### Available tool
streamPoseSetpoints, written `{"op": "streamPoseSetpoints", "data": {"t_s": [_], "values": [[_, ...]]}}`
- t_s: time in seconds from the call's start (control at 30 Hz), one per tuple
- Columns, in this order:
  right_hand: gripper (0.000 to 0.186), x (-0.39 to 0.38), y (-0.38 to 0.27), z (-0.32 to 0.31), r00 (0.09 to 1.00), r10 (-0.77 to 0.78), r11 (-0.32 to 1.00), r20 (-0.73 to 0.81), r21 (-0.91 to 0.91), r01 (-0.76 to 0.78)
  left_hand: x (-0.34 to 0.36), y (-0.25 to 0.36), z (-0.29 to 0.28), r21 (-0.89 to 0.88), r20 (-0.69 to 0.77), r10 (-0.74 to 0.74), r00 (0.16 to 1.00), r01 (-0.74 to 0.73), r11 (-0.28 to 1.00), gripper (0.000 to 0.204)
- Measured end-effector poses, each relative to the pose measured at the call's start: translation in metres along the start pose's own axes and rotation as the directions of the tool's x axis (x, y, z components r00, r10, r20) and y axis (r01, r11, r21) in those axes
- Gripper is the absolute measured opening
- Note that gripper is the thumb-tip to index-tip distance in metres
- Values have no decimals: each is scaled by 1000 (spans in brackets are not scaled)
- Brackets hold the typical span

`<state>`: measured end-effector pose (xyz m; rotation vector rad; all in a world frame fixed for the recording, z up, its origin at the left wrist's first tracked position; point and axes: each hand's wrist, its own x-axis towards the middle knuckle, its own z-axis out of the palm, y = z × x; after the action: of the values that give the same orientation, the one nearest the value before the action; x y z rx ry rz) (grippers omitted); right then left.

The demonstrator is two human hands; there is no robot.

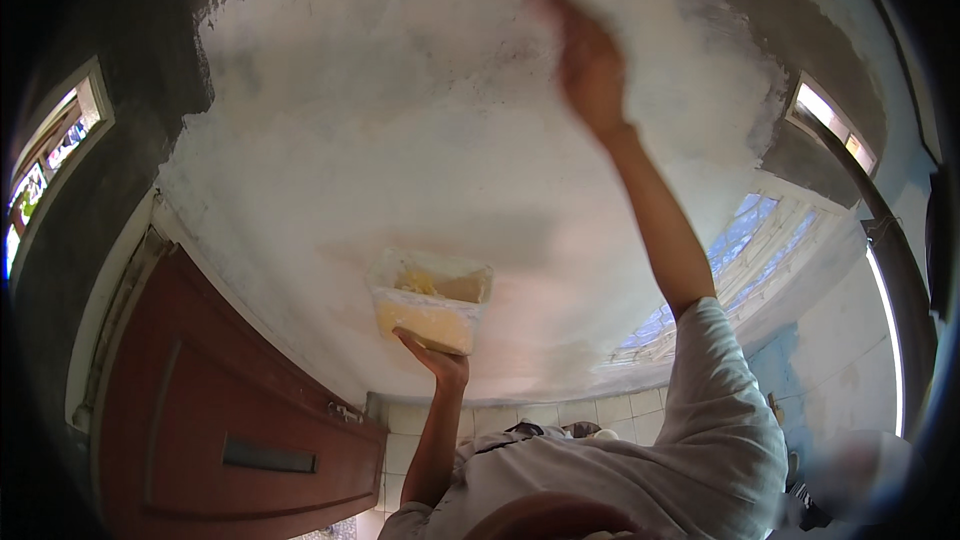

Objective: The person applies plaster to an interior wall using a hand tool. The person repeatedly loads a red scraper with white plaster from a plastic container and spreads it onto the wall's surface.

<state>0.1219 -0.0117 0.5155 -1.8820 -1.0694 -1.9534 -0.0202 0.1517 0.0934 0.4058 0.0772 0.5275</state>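
Observation:
My left hand (437, 358) supports a rectangular, see-through plastic tub (428, 322) from below, its fingers pressed against the base and side. Yellowish material (420, 282) lies inside the tub; I cannot tell its exact kind. My right hand (590, 65) is raised high, in front of a broad surface (400, 150) coated in patchy white. Motion smears its fingers, so anything held there cannot be made out. Whether it touches the coated surface is also unclear.
Bare dark grey areas (150, 60) border the white coat. A red-brown panelled door (230, 390) stands at lower left. Small windows (55, 155) open at both sides, and a larger barred window (745, 240) sits behind my right arm. Pale tiles (540, 415) line the wall low down.

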Motion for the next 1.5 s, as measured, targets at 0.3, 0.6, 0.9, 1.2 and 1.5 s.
{"op": "streamPoseSetpoints", "data": {"t_s": [0.3, 0.6, 0.9, 1.2, 1.5], "values": [[49, -141, -40, 49, 963, 39, 990, 266, -142, -1, -8, -12, -15, -37, -2, -105, 994, 105, 994, 88], [24, -268, -138, -22, 224, 588, 85, 777, 215, -973, -28, 24, -37, 122, -222, -194, 956, 225, 967, 86], [21, -316, -190, -70, -120, 425, -636, 897, 202, -745, -64, 32, -59, 297, -261, -169, 950, 246, 923, 77], [14, -288, -198, -93, 144, 136, 73, 980, 135, -988, -52, 5, -134, 145, -249, -253, 935, 295, 945, 88], [38, -310, -238, -61, 271, 188, 223, 944, 228, -948, -53, -25, -133, 111, -139, -208, 968, 224, 968, 93]]}}
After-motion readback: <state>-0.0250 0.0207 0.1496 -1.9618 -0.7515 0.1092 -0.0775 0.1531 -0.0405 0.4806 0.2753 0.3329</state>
